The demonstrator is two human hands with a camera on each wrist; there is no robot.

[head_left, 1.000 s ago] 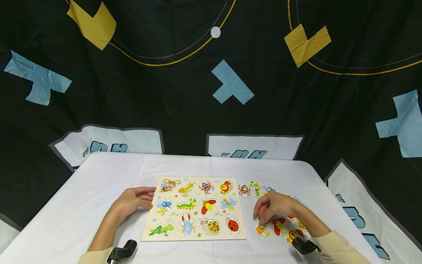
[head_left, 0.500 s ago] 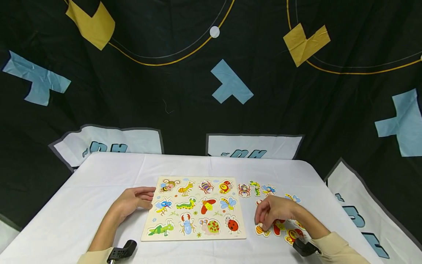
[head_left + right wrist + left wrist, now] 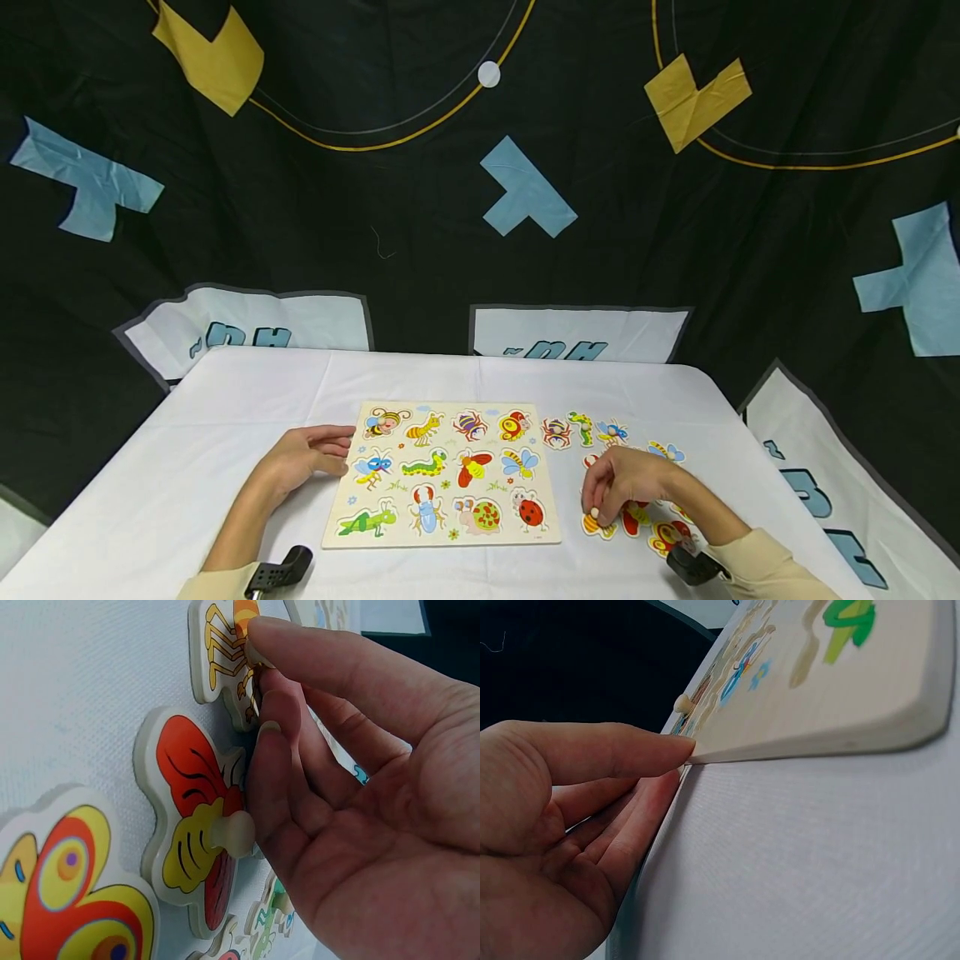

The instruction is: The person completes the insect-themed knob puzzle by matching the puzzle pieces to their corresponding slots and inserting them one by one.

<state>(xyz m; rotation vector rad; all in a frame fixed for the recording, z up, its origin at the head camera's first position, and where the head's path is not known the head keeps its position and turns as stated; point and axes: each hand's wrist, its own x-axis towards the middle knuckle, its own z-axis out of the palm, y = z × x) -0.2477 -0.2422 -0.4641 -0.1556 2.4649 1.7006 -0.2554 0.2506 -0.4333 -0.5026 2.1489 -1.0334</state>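
Note:
A wooden insect puzzle board (image 3: 405, 540) lies flat on the table, left of centre in the head view. My left hand (image 3: 300, 458) rests at its left edge, fingers nearly straight; in the left wrist view the thumb (image 3: 630, 754) touches the board's rim. To the right of the board, my right hand (image 3: 630, 479) pinches the small knob of a yellow-orange striped insect puzzle piece (image 3: 217, 664) with thumb and curled fingers. The piece is partly hidden by the hand. Beside it lie a red-winged fly piece (image 3: 184, 847) with a round knob and a butterfly piece (image 3: 64, 885).
Spider (image 3: 556, 433), caterpillar (image 3: 581, 427) and blue insect (image 3: 611, 432) pieces lie along the board's right side. A blue-winged piece (image 3: 666, 451) sits beyond the right hand. A white cloth (image 3: 247, 392) covers the table, and a black curtain (image 3: 420, 275) hangs behind.
My right hand has shifted slightly down and right and closed its fingertips over the striped insect piece. The left hand and the board have stayed still.

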